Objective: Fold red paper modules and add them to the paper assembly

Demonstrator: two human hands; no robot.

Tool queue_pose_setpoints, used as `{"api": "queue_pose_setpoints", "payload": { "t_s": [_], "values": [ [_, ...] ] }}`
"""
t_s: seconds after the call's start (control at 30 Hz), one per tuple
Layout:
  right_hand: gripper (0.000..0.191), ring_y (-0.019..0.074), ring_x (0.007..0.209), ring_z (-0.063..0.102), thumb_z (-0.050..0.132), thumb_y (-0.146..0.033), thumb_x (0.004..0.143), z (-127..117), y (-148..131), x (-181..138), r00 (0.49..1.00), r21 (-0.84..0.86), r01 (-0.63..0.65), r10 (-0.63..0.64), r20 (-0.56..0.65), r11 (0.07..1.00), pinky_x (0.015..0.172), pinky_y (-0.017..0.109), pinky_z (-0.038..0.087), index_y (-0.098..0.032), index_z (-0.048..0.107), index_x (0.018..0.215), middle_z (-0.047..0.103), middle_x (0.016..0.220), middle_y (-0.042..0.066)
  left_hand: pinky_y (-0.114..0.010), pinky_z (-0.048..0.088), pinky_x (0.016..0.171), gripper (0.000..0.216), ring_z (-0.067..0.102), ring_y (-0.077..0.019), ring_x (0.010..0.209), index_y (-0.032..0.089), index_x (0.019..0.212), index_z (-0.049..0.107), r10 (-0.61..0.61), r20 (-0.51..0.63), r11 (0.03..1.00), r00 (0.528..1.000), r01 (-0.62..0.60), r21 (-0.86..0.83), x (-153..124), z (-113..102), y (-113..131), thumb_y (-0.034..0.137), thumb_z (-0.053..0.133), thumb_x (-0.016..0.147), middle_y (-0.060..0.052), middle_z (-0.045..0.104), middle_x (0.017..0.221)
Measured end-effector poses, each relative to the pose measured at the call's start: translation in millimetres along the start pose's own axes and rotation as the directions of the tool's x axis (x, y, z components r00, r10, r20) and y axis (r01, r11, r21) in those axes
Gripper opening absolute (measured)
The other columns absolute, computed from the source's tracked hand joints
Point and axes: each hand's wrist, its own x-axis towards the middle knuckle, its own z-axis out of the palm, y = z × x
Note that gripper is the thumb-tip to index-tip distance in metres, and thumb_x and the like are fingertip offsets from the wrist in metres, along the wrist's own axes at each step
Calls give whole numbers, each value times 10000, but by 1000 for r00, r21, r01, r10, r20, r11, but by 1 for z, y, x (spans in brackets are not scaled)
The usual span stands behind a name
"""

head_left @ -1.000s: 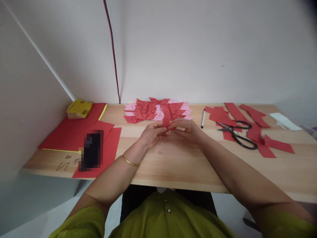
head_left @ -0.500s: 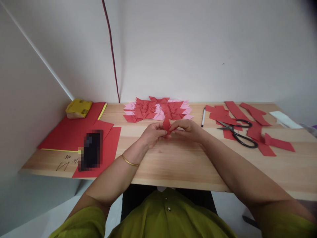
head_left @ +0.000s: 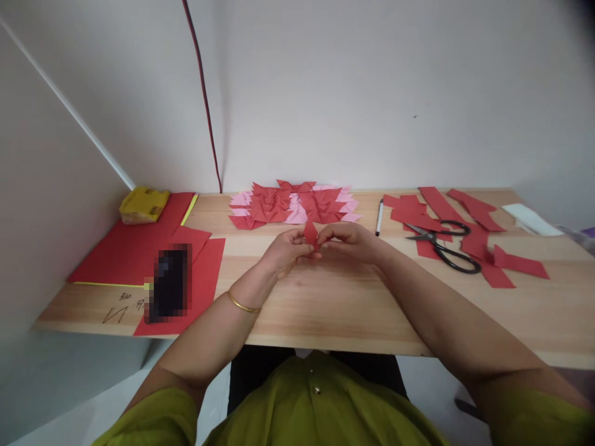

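Observation:
A small folded piece of red paper [head_left: 310, 233] with a pointed top is pinched between my two hands, above the table's middle. My left hand [head_left: 289, 253] grips its left side, thumb across the front. On the other side my right hand [head_left: 348, 241] has its fingertips closed on the right edge; the lower part of the paper is partly hidden by fingers. Just beyond my hands, by the wall, sit several rows of folded red and pink paper pieces [head_left: 274, 204], packed closely with points sticking out.
At right, black-handled scissors [head_left: 434, 241] lie on red paper strips [head_left: 478, 238], beside a marker [head_left: 380, 218] and a white paper [head_left: 532, 220]. Large red sheets [head_left: 125, 248] at left carry a yellow packet [head_left: 145, 205] and a dark, pixelated object [head_left: 170, 284]. The wooden table [head_left: 325, 316] meets the wall.
The whole view has shifted slightly. Both hands keep their pinch on the red paper, whose tip leans a little more to the left.

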Motion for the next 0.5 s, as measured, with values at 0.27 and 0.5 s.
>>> {"api": "queue_pose_setpoints", "payload": {
  "t_s": [0.27, 0.5],
  "values": [
    [221, 152, 796, 619, 554, -373, 843, 0, 5, -1, 1000, 4, -10, 10, -16, 1000, 721, 271, 467, -184, 641, 916, 684, 882, 51, -276, 523, 664, 249, 616, -121, 663, 95, 835, 681, 51, -28, 998, 998, -50, 30, 3, -1, -4, 119, 740, 594, -50, 668, 760],
    [197, 124, 678, 572, 548, -347, 840, 5, 5, 0, 996, -18, -64, 63, -67, 998, 611, 235, 431, -164, 622, 849, 654, 791, 34, -269, 517, 633, 215, 623, -123, 622, 101, 810, 670, 48, -59, 991, 997, -40, 128, 1, 3, -3, 82, 693, 597, -40, 658, 721]
  ]
}}
